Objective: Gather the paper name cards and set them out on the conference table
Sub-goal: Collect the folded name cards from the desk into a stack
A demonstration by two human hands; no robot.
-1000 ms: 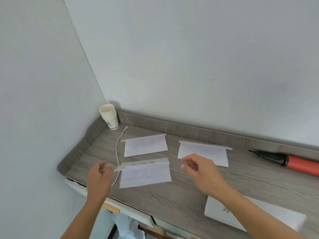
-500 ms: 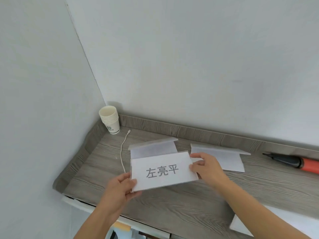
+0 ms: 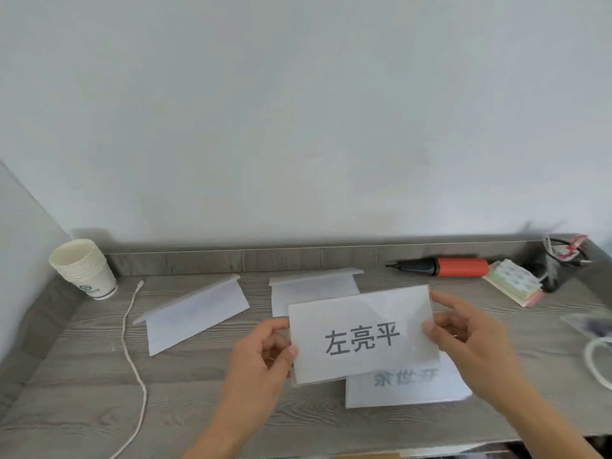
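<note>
The person holds one name card [image 3: 362,332] up over the gray wooden bench [image 3: 82,376]. The card is a white rectangle with three big dark letters in the middle. The letters face the camera and are the right way up. The long side of the card goes from left to right, and the right end sits a little higher than the left.

The left hand [image 3: 261,359] pinches the left short edge, with the thumb on the front. The right hand [image 3: 470,339] pinches the right short edge, with the thumb on the front and a finger up at the top corner.

Just under the held card, a second card [image 3: 407,389] lies flat on the bench. Its letters are upside down. Two folded cards stand like little tents behind: one [image 3: 195,309] to the left, turned at a slant, and one [image 3: 311,289] partly hidden by the held card.

A stack of paper cups [image 3: 84,270] stands in the far left corner. A white string [image 3: 134,359] runs down the bench beside it. An orange and black pump [image 3: 443,267] lies by the back wall.
</note>
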